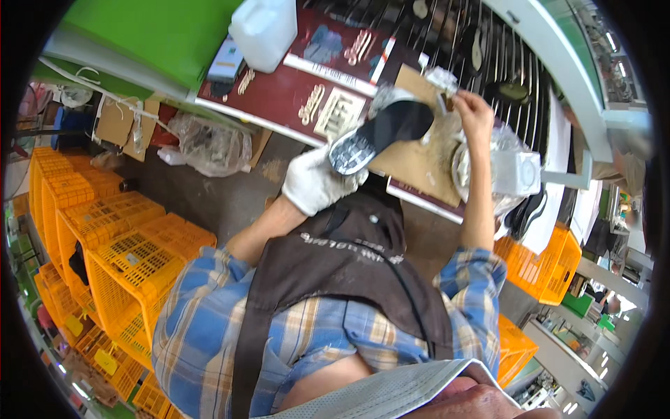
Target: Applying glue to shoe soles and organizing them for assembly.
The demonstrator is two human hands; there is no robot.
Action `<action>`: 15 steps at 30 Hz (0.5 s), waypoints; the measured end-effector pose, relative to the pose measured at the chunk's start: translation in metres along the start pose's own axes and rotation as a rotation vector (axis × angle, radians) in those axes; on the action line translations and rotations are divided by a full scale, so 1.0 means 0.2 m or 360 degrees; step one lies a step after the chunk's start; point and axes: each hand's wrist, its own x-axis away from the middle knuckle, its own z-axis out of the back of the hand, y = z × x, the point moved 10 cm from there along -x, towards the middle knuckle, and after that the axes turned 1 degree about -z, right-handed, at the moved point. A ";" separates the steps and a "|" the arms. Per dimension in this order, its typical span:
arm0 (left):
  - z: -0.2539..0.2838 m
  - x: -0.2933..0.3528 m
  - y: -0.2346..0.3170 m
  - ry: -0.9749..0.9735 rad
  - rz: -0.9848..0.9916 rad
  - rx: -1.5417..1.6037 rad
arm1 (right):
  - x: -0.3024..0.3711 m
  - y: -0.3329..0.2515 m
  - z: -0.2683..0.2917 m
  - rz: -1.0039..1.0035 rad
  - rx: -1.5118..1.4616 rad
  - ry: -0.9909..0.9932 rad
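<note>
My left hand [314, 183], in a white glove, is closed around the heel end of a black shoe sole [394, 133]. That end carries a pale, wet-looking patch. The dark toe end points up to the right, over a sheet of brown cardboard [419, 171]. My bare right hand [474, 115] is raised over the cardboard's right side, its fingers pinched together. What they pinch is too small to make out. Just beyond the fingertips lies a small whitish crumpled thing [441, 78].
A white plastic jug [264, 31] stands on the dark red bench top [279, 91]. Behind the cardboard is a rack of metal bars [502, 59] bearing several soles. A plastic-wrapped container [515, 171] sits at right. Orange crates [132, 262] are stacked at left.
</note>
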 end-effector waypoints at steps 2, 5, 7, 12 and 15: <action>0.02 0.00 0.00 0.0032 0.0005 -0.0012 | 0.02 0.02 -0.04 -0.0022 -0.0433 -0.0086; -0.02 0.02 -0.01 -0.0070 0.0100 -0.0020 | 0.05 -0.01 -0.05 -0.0053 0.0044 -0.0108; -0.12 0.06 0.00 -0.0266 0.0051 -0.0218 | 0.09 -0.08 0.09 0.0071 0.0472 0.0179; -0.45 0.11 -0.03 -0.0685 0.0103 -0.0630 | 0.27 -0.06 0.33 -0.0062 -0.0238 0.0366; -0.71 0.02 -0.08 -0.0865 0.0006 -0.0787 | 0.44 -0.06 0.37 -0.0124 -0.0379 0.0392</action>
